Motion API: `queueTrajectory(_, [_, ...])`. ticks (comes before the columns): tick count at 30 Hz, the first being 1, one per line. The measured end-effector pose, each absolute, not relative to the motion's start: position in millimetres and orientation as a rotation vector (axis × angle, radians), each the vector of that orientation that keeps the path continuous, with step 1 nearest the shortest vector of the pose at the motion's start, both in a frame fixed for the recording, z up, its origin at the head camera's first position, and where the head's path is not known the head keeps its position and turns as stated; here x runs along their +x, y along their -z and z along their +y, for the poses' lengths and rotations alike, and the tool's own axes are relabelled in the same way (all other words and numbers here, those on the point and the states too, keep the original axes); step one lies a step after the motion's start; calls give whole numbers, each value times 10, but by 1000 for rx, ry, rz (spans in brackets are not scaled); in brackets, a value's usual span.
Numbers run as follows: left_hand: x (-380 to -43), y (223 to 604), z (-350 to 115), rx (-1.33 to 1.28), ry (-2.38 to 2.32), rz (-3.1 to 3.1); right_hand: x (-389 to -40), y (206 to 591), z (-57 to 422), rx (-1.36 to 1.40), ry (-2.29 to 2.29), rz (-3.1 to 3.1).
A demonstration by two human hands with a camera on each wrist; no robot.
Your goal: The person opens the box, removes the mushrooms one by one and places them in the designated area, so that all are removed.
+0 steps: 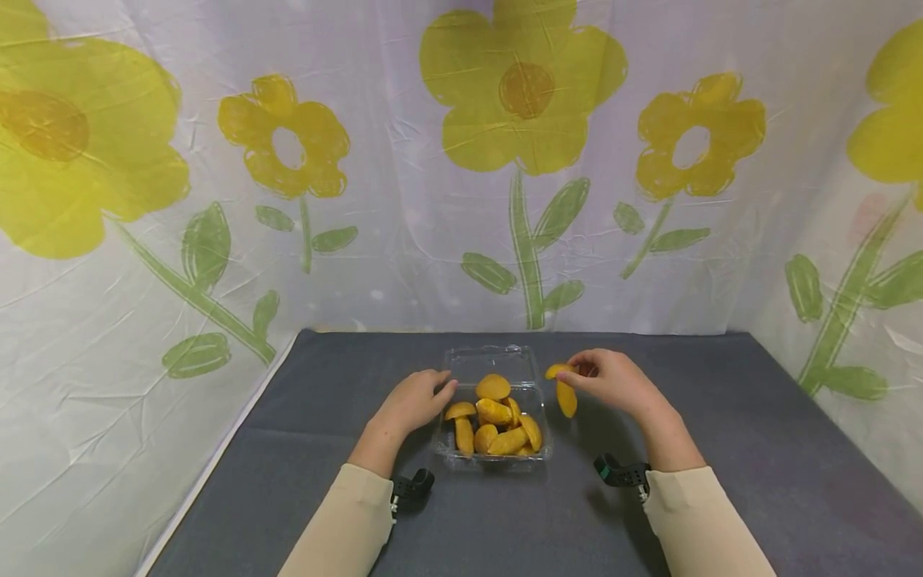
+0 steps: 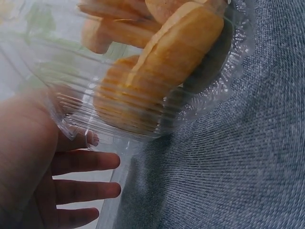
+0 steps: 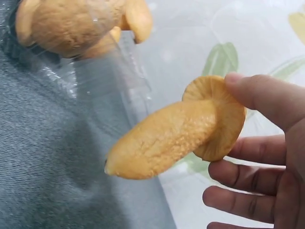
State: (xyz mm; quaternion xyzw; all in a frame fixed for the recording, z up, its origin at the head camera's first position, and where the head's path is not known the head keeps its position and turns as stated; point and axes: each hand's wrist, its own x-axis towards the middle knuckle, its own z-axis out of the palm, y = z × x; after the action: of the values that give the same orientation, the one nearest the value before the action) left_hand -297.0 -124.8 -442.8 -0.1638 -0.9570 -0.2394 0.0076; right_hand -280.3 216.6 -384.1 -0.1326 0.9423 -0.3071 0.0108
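Cropped sleeves [image 1: 703,525], part-hidden mushroom [image 1: 566,398] in right hand [image 1: 622,383]

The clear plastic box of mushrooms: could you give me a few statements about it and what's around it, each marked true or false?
1. Several mushrooms lie in the clear plastic box. True.
2. The box's lid is closed. False: the lid is open, on the far side.
3. The right-hand grip holds a yellow mushroom by its cap. True.
4. The left-hand grip holds a mushroom too. False: the left-hand grip holds none; it is at the box's left side.
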Motion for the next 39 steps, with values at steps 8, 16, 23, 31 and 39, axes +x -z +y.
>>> queueTrajectory(8, [-2976,4449,-1244,-503,749,-3012,-2825,3964,2086,-346,879,2979])
queueTrajectory(16, [-2977,4460,-1241,-495,745,-3022,-2830,4086,2013,-310,860,3030])
queueTrajectory(23, [-2972,4469,-1248,-494,741,-3022,-2838,4168,1983,-253,864,3064])
queueTrajectory(31, [-2966,4456,-1257,-502,736,-3021,-2879,4257,1938,-134,827,3094])
queueTrajectory(39, [-2976,4443,-1252,-504,728,-3022,-2888,4342,1929,-115,788,3119])
